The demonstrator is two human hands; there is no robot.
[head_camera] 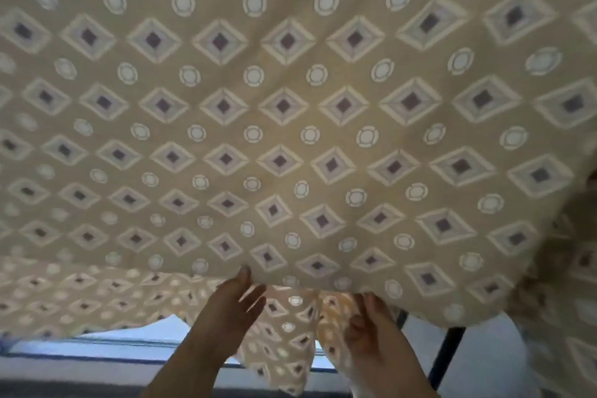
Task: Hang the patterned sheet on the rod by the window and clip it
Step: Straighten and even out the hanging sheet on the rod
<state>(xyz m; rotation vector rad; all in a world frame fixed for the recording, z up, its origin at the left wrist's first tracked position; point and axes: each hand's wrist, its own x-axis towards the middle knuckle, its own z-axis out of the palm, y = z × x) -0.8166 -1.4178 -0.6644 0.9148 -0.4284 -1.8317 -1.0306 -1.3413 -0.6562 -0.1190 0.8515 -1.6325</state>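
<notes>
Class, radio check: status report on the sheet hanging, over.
Left hand open, thumb touching hem; right hand gripping hem. Beige sheet with diamond-and-circle print spread wide, filling view. Rod and clips out of sight.

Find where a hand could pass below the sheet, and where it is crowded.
Lower left: an open gap under the hanging edge of the patterned sheet, above the window ledge, left of the left hand. A narrower pale gap lies right of the dark bar. Between the left hand and right hand, cloth folds crowd the space.
</notes>
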